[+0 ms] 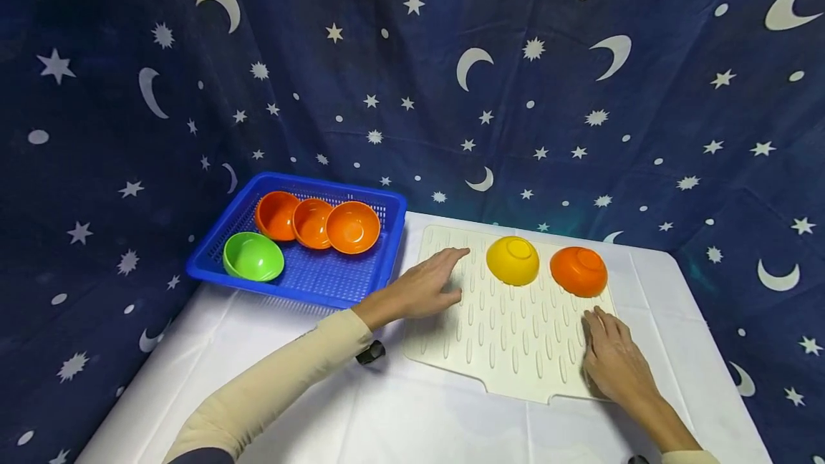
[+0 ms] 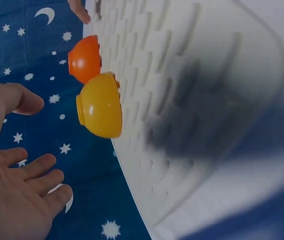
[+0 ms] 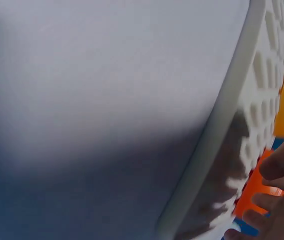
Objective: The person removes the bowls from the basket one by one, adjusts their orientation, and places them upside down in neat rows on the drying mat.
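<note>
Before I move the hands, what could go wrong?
The left hand is beside the upturned yellow bowl; a sweep rightward might push that bowl into the upturned orange bowl. The latter sits near the right edge of the white mat, so a bump from the right hand could slide it off. In the blue basket, three orange bowls overlap in view; lifting one may disturb its neighbour.

Yellow bowl (image 1: 512, 261); starry blue cloth (image 1: 432, 84)

The yellow bowl (image 1: 509, 267) and orange bowl (image 1: 576, 274) catch the light like smooth, glossy plastic, the green bowl (image 1: 253, 257) too. The mat (image 1: 515, 349) looks matt and ridged to me, the basket (image 1: 322, 274) perforated plastic, the curtain (image 1: 438, 92) and tablecloth (image 1: 451, 428) creased cloth.
</note>
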Tool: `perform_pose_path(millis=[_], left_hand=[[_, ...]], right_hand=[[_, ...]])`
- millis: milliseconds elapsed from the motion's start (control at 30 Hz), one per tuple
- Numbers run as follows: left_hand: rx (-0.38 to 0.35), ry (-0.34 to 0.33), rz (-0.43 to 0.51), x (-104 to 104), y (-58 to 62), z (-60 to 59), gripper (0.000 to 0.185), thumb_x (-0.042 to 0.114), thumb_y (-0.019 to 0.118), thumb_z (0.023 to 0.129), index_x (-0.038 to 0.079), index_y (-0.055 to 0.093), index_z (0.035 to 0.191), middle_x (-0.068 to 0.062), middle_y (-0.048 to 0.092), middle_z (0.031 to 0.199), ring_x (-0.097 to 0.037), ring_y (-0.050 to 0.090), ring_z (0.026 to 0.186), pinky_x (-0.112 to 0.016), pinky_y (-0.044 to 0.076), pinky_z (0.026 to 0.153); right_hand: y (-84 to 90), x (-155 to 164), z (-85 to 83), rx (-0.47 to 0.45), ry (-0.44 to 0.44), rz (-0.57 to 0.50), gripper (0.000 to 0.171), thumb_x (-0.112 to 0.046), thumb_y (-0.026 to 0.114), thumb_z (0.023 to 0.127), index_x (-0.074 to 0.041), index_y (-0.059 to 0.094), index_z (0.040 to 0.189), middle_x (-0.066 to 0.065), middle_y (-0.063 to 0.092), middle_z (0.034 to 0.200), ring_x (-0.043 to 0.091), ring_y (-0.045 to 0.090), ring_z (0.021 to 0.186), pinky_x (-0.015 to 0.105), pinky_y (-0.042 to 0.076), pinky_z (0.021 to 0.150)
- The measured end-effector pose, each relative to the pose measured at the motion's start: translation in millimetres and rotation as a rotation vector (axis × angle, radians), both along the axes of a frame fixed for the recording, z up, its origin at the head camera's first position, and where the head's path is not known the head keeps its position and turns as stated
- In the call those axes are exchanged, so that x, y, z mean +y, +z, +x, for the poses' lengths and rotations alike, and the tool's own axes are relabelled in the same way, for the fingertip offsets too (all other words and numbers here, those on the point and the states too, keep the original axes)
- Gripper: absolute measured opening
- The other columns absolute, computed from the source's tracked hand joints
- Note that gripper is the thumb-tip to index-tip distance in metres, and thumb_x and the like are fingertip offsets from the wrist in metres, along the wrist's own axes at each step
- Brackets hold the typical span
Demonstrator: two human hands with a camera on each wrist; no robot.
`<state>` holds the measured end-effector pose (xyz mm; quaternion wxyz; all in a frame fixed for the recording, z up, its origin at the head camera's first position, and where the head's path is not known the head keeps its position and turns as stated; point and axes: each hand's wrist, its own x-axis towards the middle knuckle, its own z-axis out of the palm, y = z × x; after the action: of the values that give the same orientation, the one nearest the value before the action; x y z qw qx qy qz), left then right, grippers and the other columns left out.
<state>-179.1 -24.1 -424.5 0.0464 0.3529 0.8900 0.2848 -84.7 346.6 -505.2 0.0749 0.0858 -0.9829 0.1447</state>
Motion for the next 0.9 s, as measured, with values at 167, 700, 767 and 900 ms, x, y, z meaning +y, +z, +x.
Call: perform_pose_path(millis=[167, 700, 767, 900], left_hand=[[0.063, 0.030, -0.026, -21.1, -2.5, -0.2, 0.065, 0.018, 0.062, 0.098, 0.005, 0.034, 0.155, -0.014, 0.042, 0.154, -0.024, 0.038, 0.143, -0.039, 0.028, 0.118], [0.154, 0.059, -0.048, -65.9, 10.2, -4.9, 0.056, 0.020, 0.062, 0.098, 0.004, 0.044, 0.148, -0.014, 0.048, 0.149, -0.029, 0.042, 0.141, -0.043, 0.031, 0.117], [0.161, 0.066, -0.050, -72.3, 13.3, -6.8, 0.055, 0.020, 0.063, 0.097, 0.004, 0.045, 0.147, -0.015, 0.048, 0.148, -0.029, 0.042, 0.140, -0.043, 0.030, 0.117], [0.159, 0.087, -0.066, -85.1, 21.1, -13.8, 0.056, 0.019, 0.065, 0.097, 0.003, 0.045, 0.147, -0.016, 0.047, 0.148, -0.028, 0.044, 0.138, -0.044, 0.032, 0.116]], right_hand=[[-0.6, 22.7, 2.5, -0.087, -0.046, -0.001, 0.046, -0.007, 0.037, 0.104, 0.015, 0.039, 0.143, 0.040, 0.030, 0.148, 0.059, 0.029, 0.132, 0.073, 0.028, 0.103], [-0.4, 55.4, 3.7, -0.279, -0.024, -0.029, 0.054, -0.004, 0.039, 0.098, 0.018, 0.031, 0.147, 0.039, 0.028, 0.152, 0.060, 0.025, 0.135, 0.073, 0.024, 0.104], [0.4, 58.2, 3.9, -0.287, -0.013, -0.036, 0.055, -0.003, 0.041, 0.098, 0.017, 0.031, 0.148, 0.038, 0.027, 0.153, 0.060, 0.025, 0.135, 0.075, 0.023, 0.103], [1.6, 61.2, 2.9, -0.296, 0.004, -0.047, 0.052, -0.007, 0.040, 0.103, 0.015, 0.031, 0.149, 0.037, 0.026, 0.154, 0.061, 0.024, 0.135, 0.078, 0.023, 0.100]])
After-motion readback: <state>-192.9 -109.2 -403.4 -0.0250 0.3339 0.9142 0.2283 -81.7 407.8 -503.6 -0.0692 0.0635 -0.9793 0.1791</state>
